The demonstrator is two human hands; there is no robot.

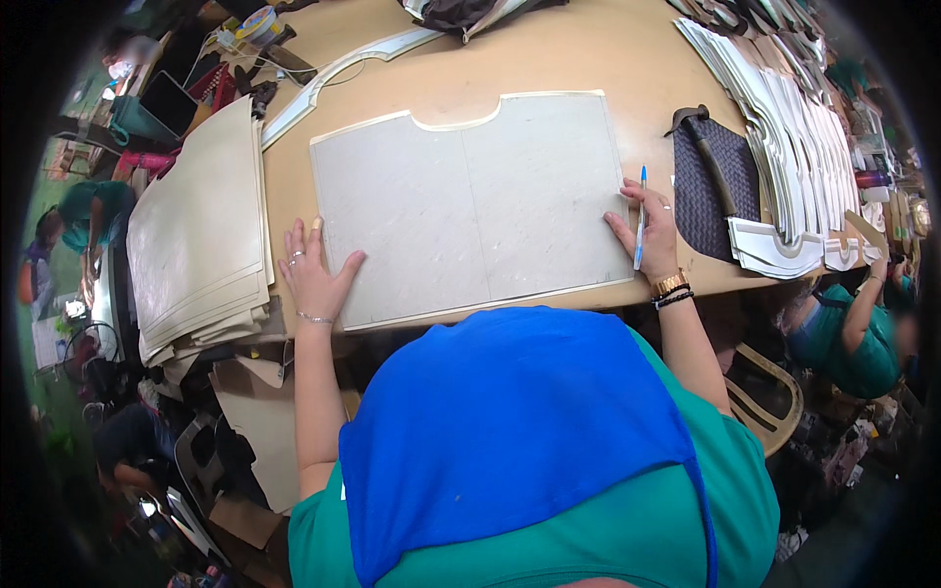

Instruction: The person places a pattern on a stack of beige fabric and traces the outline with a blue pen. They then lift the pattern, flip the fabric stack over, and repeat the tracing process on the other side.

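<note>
A grey flat pattern board point(539, 186) with a curved notch in its far edge and a line down its middle lies before me. A pale sheet beneath it shows as a thin rim along several edges. My left hand point(320, 274) is open, fingers spread at the board's left edge with the thumb over it. At the right edge, my right hand point(655, 235) is closed around a blue and white pen point(641, 220), which stands nearly upright in the picture. Its thumb and fingertips reach onto the board's edge.
Large cream sheets point(201, 225) are stacked at the left. At the right, a hammer point(711, 162) lies on a dark textured pad point(691, 211) beside stacked white cut pieces point(794, 137). A long curved white strip point(338, 73) and a dark bundle point(470, 12) lie farther back. Other people work on both sides.
</note>
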